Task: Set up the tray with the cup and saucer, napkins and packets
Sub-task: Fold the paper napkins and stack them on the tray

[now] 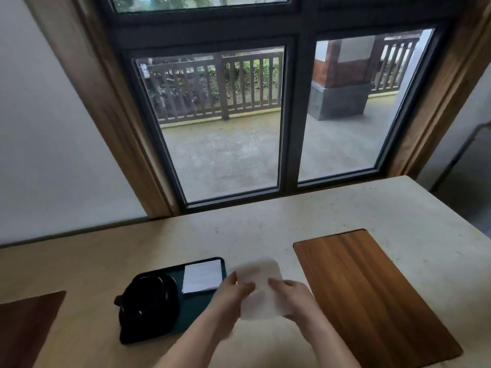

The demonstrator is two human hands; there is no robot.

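Pale speckled stone desk [265, 224] under a dark-framed window [289, 107]. Rounded wooden board [372, 293] toward the right edge. Dark green tray [198, 304] left of centre, bearing a glossy black cup and saucer [148, 306] and a flat white napkin [202, 277] at its far right corner. Raised just right of the tray: left hand [233, 286] and right hand [291, 294], fingers curled, pinching a thin, blurred white napkin sheet [261, 288] by opposite edges.

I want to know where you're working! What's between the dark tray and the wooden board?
In the head view, both hands, left hand and right hand, holding a napkin.
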